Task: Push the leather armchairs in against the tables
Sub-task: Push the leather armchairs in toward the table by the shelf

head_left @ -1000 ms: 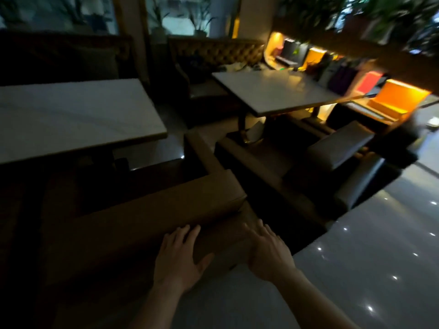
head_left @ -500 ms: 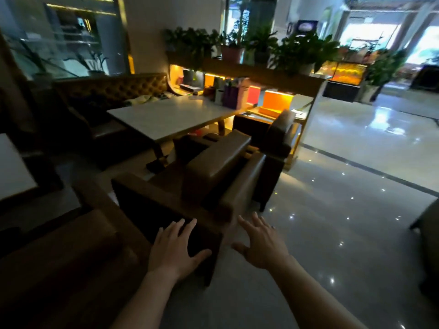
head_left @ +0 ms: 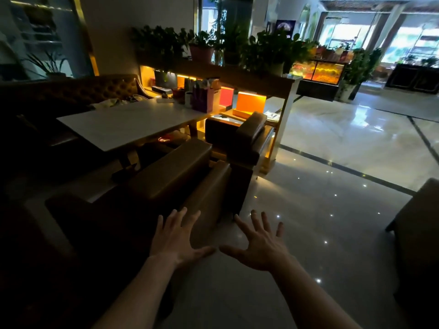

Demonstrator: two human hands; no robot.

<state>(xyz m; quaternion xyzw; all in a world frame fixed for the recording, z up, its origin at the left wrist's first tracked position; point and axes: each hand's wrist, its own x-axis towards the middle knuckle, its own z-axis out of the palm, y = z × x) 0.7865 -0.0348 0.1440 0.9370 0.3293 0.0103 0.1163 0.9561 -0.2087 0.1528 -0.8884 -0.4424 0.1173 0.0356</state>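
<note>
Two hands, left hand (head_left: 177,243) and right hand (head_left: 257,244), fingers spread and empty, should press flat and evenly on the near armchair (head_left: 175,172), standing just short of the table (head_left: 128,122).

Two leather armchairs (head_left: 171,176) (head_left: 240,141), one table (head_left: 128,124), two hands (head_left: 177,241) (head_left: 260,245).

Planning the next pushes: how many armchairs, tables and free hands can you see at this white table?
Armchairs: 2, near armchair and far armchair
Tables: 1, white table
Hands: 2, left hand and right hand, both open
Total: 5
</note>
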